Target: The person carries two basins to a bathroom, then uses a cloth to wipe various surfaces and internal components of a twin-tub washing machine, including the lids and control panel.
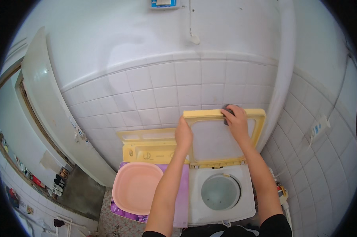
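A washing machine [200,216] is standing with its lid [212,144] already raised.
At the machine's back, the left hand [184,136] is gripping the lid's left edge; the right hand [238,123] is clamping a dark pad [228,107] on its top rim. Work seems under way; what's left isn't showing.

Looked out from the wearer's head, through the left one of two side-by-side fisheye lenses, upright and unmirrored. Faced forward and tilted downward, toward the tiled wall [166,87] and over the washing machine [196,197], steeply enough to see into its tub [220,193]. Sat near the raised lid [212,140], with left hand [183,136] and right hand [238,122] close to mid-frame, above forearms [261,177] cut off low down. Swept wide, from the door [56,91] at left to the side wall [324,173] at right, bending straight edges toward a black rim.
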Tool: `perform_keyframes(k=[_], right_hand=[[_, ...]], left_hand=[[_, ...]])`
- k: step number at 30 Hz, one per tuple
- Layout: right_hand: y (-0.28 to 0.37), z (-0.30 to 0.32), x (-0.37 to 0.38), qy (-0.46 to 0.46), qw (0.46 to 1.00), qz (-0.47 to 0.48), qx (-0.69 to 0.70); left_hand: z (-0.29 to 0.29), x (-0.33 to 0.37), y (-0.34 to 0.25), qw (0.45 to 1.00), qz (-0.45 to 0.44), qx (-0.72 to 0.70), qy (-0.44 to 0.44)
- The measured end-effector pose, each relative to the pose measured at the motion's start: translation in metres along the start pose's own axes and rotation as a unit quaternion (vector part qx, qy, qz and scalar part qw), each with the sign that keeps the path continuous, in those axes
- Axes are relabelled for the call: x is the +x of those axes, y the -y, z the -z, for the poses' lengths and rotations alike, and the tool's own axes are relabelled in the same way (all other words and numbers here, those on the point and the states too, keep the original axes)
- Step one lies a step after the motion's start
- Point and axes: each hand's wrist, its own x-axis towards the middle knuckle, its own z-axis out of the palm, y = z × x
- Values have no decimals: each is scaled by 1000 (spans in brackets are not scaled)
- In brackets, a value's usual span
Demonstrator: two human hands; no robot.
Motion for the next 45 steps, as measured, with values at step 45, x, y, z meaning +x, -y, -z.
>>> perform_keyframes(k=[45], right_hand=[[11,-29,33,71,987,12,141]], left_hand=[[-29,7,-50,951,-226,196,-72]])
